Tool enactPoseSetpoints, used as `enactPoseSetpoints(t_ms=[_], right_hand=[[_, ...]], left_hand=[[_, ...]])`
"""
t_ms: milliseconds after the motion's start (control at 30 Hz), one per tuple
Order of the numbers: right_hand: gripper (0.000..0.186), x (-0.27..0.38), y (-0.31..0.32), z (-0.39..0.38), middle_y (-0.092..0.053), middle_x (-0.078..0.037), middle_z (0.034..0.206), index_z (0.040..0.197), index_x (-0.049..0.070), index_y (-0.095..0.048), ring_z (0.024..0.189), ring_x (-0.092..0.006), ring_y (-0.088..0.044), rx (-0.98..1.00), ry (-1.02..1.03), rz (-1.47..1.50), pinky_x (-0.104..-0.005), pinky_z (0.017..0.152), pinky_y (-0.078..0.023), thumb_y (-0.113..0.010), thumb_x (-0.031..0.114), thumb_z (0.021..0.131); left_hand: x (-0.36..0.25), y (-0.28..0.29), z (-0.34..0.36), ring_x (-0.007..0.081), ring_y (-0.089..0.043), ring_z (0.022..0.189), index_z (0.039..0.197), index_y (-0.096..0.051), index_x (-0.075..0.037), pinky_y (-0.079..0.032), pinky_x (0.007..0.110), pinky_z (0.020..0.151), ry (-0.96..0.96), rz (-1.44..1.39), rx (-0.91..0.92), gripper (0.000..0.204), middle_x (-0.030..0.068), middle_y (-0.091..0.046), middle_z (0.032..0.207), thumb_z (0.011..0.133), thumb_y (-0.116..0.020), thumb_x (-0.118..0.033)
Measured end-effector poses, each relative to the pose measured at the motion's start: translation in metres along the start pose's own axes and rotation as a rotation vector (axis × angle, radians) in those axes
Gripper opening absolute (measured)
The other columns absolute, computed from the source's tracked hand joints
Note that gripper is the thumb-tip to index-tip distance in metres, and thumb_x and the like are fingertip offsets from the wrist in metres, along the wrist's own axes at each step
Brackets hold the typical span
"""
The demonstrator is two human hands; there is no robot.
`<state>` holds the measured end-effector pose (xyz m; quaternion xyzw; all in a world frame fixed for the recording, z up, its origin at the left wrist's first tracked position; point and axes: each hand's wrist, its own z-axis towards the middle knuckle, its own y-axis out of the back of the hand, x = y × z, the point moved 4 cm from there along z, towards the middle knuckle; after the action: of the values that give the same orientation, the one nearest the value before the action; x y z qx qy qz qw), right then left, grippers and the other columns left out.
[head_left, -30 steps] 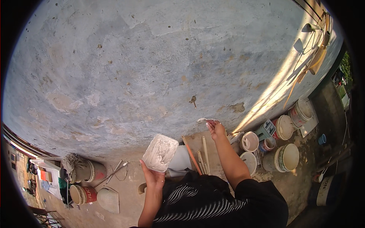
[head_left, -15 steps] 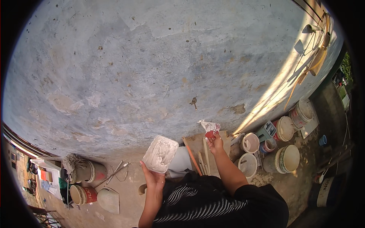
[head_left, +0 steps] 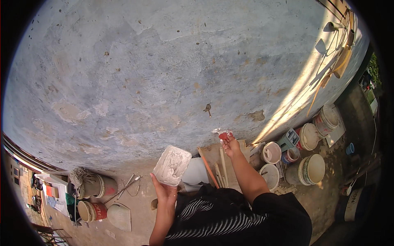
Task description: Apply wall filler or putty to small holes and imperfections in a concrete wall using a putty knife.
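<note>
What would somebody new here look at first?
Probably the big, blotchy blue-grey wall filling most of the view, with bright sunlight striping its right side. Next come the tray of whitish paste in the left hand and the small red scraper in the right hand.

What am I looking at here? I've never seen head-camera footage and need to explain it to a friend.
There is no machine here, just a person's two bare hands. The view comes from a wide fisheye camera worn on the head, looking down, so straight edges bend near the rim. The left hand has a pale tray of whitish paste in its grip. The right hand holds a small red scraper smeared with white. Ahead is a worn, blue-grey wall. On the floor stand several buckets, and an orange stick shows between the hands.
</note>
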<state>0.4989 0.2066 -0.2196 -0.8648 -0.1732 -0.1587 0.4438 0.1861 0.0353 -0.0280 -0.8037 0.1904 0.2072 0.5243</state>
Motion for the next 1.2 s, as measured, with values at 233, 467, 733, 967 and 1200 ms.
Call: enactPoseSetpoints(t_ms=[233,467,733,967,1200], right_hand=[[0.02,0.011,0.006,-0.029,-0.067,-0.005,0.105,0.115,0.011,-0.058,0.094,-0.0202,-0.065,0.144,-0.026,0.036,-0.036,0.079,-0.052,-0.059,0.019,0.097],[0.021,0.019,0.02,-0.065,-0.068,-0.004,0.104,0.117,0.013,-0.058,0.092,-0.0201,-0.065,0.134,-0.014,-0.008,-0.0382,0.081,-0.052,-0.059,0.019,0.097],[0.016,-0.005,0.022,-0.033,-0.066,-0.002,0.095,0.112,0.015,-0.06,0.08,-0.0168,-0.063,-0.034,-0.034,-0.26,-0.0383,0.074,-0.054,-0.059,0.022,0.098],[0.022,0.001,0.011,-0.015,-0.064,-0.006,0.105,0.121,0.013,-0.054,0.088,-0.0202,-0.064,-0.078,0.003,-0.16,-0.0397,0.078,-0.056,-0.053,0.016,0.099],[0.015,0.013,-0.021,-0.012,-0.065,-0.01,0.104,0.113,0.009,-0.053,0.093,-0.023,-0.065,-0.126,0.021,0.086,-0.0373,0.083,-0.057,-0.048,0.009,0.099]], left_hand=[[0.001,0.002,0.004,0.0308,-0.045,0.135,0.148,-0.036,-0.006,-0.038,0.046,0.112,0.003,-0.001,0.052,0.076,0.0127,-0.043,0.149,0.098,-0.037,-0.063],[0.007,0.008,0.004,0.0309,-0.046,0.134,0.147,-0.036,-0.006,-0.038,0.046,0.112,0.018,0.009,0.031,0.076,0.013,-0.044,0.149,0.097,-0.039,-0.063],[0.007,0.006,0.002,0.0308,-0.046,0.134,0.147,-0.037,-0.006,-0.039,0.047,0.112,0.023,0.01,0.029,0.076,0.0129,-0.044,0.148,0.097,-0.04,-0.063],[0.003,0.012,-0.002,0.0306,-0.046,0.134,0.147,-0.037,-0.007,-0.039,0.046,0.112,0.002,-0.013,0.036,0.076,0.0122,-0.044,0.149,0.097,-0.039,-0.063],[0.0,0.013,-0.005,0.0305,-0.045,0.135,0.148,-0.037,-0.007,-0.038,0.046,0.112,0.001,-0.009,0.018,0.076,0.0121,-0.044,0.149,0.097,-0.038,-0.064]])
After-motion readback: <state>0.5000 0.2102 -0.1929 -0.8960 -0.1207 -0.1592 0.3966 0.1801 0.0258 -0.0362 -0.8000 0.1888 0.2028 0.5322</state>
